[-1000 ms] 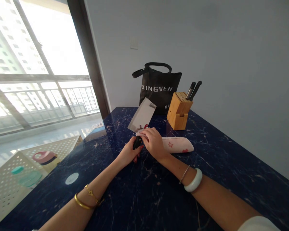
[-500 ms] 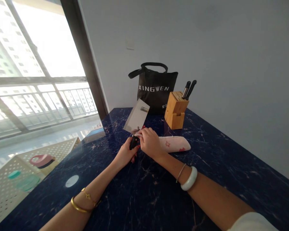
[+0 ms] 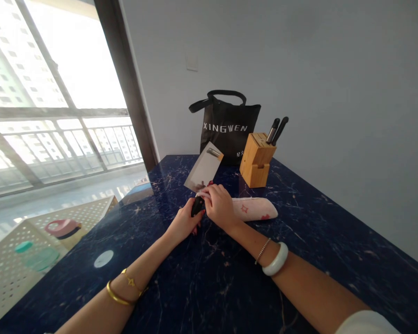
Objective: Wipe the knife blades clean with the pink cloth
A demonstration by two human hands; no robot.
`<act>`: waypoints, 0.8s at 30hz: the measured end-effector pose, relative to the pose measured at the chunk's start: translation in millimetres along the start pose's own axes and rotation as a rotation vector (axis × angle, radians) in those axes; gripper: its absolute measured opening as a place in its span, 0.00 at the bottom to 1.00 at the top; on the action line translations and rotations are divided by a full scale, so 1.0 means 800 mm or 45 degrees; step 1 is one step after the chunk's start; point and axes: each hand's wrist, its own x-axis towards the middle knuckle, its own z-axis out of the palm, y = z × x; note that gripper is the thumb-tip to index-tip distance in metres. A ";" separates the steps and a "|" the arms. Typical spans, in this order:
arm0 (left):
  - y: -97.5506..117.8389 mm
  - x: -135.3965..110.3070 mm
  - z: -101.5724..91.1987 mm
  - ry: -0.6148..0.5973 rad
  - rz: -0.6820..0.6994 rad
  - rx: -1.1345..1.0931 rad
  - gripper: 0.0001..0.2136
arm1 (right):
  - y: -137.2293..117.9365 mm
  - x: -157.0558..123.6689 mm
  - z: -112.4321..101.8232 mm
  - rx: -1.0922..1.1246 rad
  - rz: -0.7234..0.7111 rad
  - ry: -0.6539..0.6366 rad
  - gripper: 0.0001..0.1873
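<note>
My left hand [image 3: 185, 217] is closed round the black handle of a cleaver [image 3: 205, 167]. The broad shiny blade points up and away, tilted to the right, and reflects the knife handles behind it. My right hand [image 3: 220, 204] is closed on a pale pink cloth [image 3: 254, 209] with red marks. A bit of this cloth shows at my right fingertips, by the joint of blade and handle. The rest stretches out to the right behind my wrist, over the tabletop. My right palm hides the middle of the cloth.
On the dark blue marbled table [image 3: 209, 287] stand a wooden knife block [image 3: 256, 162] holding two black-handled tools and a black tote bag [image 3: 230, 118]. A white disc [image 3: 103, 259] lies at left. Beside the table, a perforated cream basket [image 3: 7, 269] holds bottles.
The view has shifted slightly. The cleaver blade leans a little more to the right and its reflection has changed. Both hands keep their grip close together.
</note>
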 end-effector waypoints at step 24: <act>0.005 -0.004 -0.001 0.021 0.028 -0.015 0.11 | -0.006 -0.003 0.000 -0.010 -0.005 0.038 0.06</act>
